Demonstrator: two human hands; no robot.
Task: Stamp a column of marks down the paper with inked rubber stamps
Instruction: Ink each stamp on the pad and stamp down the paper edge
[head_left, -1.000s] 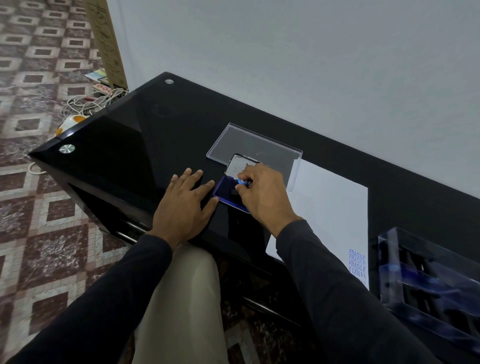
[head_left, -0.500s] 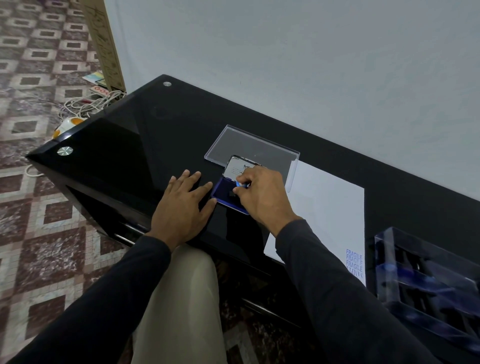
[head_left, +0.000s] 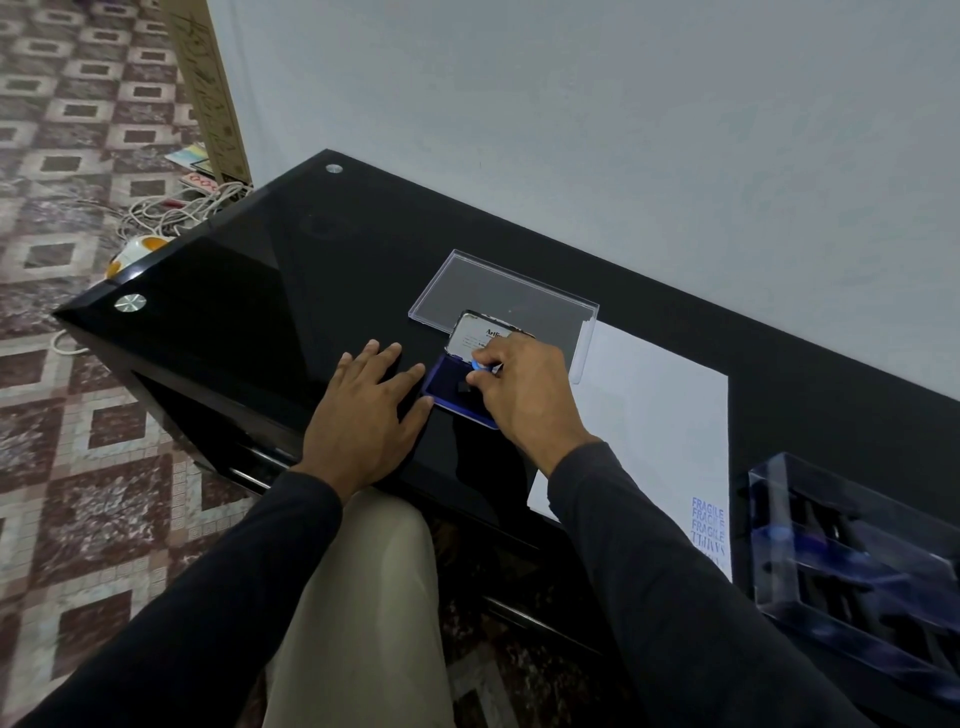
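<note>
Blue ink pad (head_left: 451, 382), mid-frame: loading the stamp (head_left: 479, 367).
My right hand (head_left: 524, 389) still pinches it down on the pad, barely shifted; left hand (head_left: 366, 410) stays flat beside. Paper (head_left: 654, 426), lower right, awaits the next mark.

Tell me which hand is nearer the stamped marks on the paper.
Right. The right hand is over the ink pad, beside the paper; the left hand lies beyond the pad from the stamped marks.

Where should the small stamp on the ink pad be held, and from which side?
Pinch the stamp by its light-blue handle from above, as the right hand does: its dark rubber face points down onto the ink pad, leaving only the top free.
</note>
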